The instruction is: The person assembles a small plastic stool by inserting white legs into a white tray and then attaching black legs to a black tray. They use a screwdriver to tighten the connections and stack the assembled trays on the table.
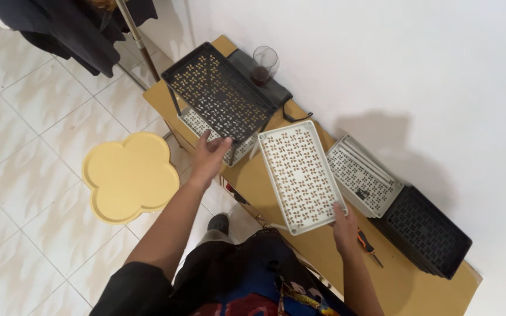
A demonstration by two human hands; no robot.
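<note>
So I've got the white tray [301, 175] gripped at its near corner with my right hand [345, 229], fingers curled on the edge, held over the table [323, 251]. My left hand [209, 157] rests fingers-spread on the black rack [218, 93]. Looks partway: more trays [363, 175] are stacked to the right, untouched.

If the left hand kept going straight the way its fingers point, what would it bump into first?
The left hand already has its fingertips at the edge of the black tray, tilted above a white tray. Going on, it would press into that black tray first, though depth is hard to judge.
</note>
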